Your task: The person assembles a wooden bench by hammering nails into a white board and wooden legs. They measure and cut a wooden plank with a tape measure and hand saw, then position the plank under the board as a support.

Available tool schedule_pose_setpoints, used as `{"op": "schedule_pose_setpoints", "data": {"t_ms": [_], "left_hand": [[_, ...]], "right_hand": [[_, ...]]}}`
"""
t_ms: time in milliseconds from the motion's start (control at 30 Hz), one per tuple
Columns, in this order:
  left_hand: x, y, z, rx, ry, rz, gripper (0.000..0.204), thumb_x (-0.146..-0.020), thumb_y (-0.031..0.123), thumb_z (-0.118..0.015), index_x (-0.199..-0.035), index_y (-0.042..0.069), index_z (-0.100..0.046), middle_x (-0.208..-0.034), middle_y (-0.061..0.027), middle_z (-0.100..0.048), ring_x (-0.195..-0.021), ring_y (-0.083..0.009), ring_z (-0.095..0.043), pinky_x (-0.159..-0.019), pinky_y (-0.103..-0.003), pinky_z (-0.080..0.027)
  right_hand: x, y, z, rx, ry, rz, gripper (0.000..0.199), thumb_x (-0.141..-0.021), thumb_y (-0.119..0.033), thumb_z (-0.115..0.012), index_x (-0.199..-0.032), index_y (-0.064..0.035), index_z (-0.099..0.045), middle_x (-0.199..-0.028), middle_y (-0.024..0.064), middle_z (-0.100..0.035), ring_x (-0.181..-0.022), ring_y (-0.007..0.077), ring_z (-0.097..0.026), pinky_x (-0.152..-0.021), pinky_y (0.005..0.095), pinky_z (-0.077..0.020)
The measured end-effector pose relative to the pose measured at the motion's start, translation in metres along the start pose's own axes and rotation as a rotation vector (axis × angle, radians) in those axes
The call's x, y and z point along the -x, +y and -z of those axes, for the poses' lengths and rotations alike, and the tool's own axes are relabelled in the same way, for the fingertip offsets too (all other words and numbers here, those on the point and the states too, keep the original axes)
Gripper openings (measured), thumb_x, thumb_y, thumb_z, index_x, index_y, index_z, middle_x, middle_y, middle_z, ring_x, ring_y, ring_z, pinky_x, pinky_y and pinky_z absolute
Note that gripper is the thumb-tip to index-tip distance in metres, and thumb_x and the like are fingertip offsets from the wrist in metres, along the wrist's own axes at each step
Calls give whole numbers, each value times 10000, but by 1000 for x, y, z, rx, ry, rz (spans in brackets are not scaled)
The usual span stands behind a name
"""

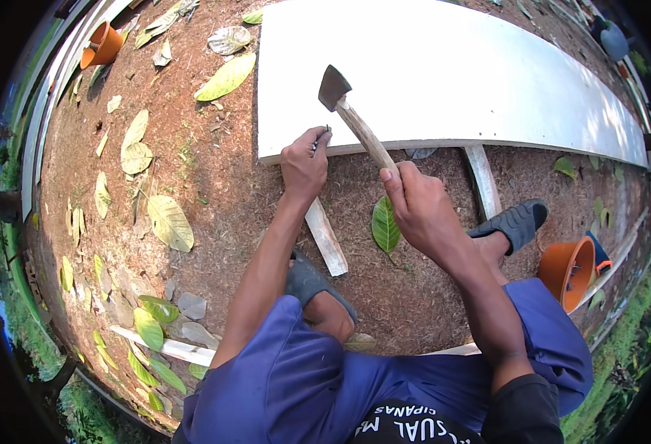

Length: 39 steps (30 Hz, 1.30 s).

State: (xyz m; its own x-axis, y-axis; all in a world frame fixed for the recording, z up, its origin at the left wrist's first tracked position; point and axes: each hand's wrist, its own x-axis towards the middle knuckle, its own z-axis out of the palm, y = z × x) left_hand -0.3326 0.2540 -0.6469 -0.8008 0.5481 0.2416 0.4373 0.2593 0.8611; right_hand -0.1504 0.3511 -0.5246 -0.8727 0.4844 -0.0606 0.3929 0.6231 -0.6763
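Note:
My right hand (423,203) is closed around the wooden handle of a hatchet (366,135). Its dark, wedge-shaped head is raised over a long white board (444,81). At the near edge of the board, close to its left corner, my left hand (305,164) pinches what looks like a small dark nail (329,129), mostly hidden by the fingers. The hatchet head is up and to the right of that hand, apart from it. Several small dark dots run along the board's near edge.
Wooden strips (482,181) stick out from under the board toward me. An orange bucket (566,274) with small items inside lies tipped at the right; another orange pot (103,46) is at the far left. Fallen leaves (170,222) dot the brown ground. My sandalled feet flank the work.

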Motion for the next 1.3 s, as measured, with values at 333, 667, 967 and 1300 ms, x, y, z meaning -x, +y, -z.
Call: {"op": "schedule_pose_setpoints", "data": {"t_ms": [333, 667, 967, 1300], "left_hand": [[0, -2, 3, -50, 7, -53, 205, -966, 145, -660, -1037, -26, -749, -950, -202, -758, -867, -326, -756, -778, -399, -582], [0, 2, -2, -64, -11, -94, 186, -956, 122, -665, -1040, -23, -746, -961, -200, -757, -873, -333, -755, -775, -389, -587], [-1, -4, 3, -58, 10, -176, 160, -939, 98, -674, -1023, -15, -750, -955, -201, -756, -859, -335, -756, -764, -395, -594], [2, -9, 4, -43, 7, -155, 190, -943, 119, -680, -1047, -22, -753, -956, -190, -762, -868, -285, -758, -766, -355, -583]], "right_hand": [[-4, -18, 12, -32, -1, -74, 372, -1095, -306, -437, -947, 29, -499, -626, 224, -581, -561, 431, -606, -530, 518, -484], [-2, 17, -7, 153, -85, -96, 391, -1099, -356, -433, -933, -8, -493, -614, 188, -549, -556, 384, -584, -522, 505, -439], [-3, -8, -6, 24, 46, -53, 394, -1095, -325, -429, -917, 22, -487, -646, 253, -578, -575, 470, -603, -558, 549, -491], [-7, -38, 15, -45, 199, 76, 415, -1098, -331, -415, -913, 33, -488, -607, 229, -569, -585, 461, -613, -556, 540, -494]]}}
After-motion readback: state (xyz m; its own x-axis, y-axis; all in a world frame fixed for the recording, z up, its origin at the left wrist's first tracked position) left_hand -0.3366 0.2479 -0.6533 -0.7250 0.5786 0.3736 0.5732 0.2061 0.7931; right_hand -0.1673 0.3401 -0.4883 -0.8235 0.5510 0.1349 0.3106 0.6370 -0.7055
